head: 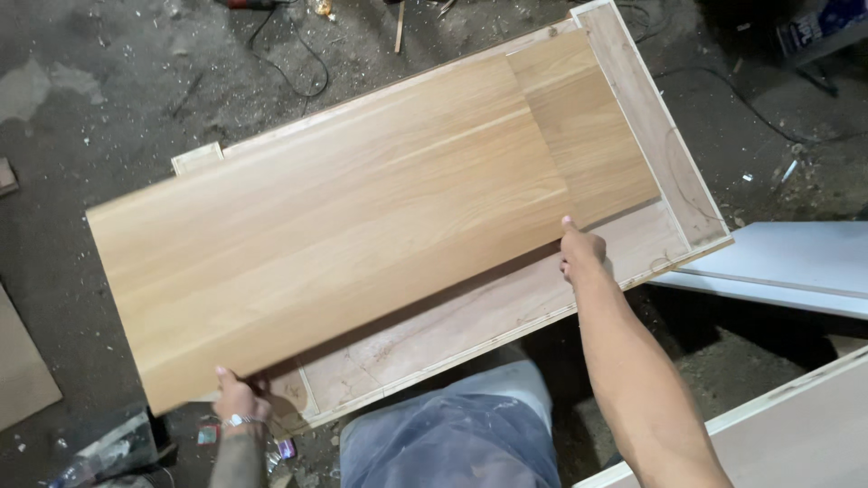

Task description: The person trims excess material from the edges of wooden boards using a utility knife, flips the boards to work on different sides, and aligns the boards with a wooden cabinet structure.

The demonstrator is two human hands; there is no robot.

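— Dusty concrete floor (108,99), was it, under all that work?

— Yes, grey and littered with wood chips and scraps, with a black cable (298,63) looping across it near the top.

— And what lay on it?

— A shallow plywood frame (669,172), open side up, set at a slant across the view. Its raised pale edge showed along the far side and the right end.

— Where was the big board?

— The light oak-coloured panel (325,226) sat tilted over the frame, covering most of it, its left end sticking out past the frame over the floor. A second, shorter piece of the same wood (597,136) lay inside the frame beyond the panel's right end, partly tucked beneath it.

— And the hands?

— Well apart. The left hand (237,396), a ring on one finger, gripped the panel's near left corner, fingers closed under the edge. The right hand (580,248) was clamped on the near right corner, thumb on top.

— Anything else about?

— White boards (796,262) lay to the right, and the person's knee in dusty grey trousers (452,434) showed between the arms.
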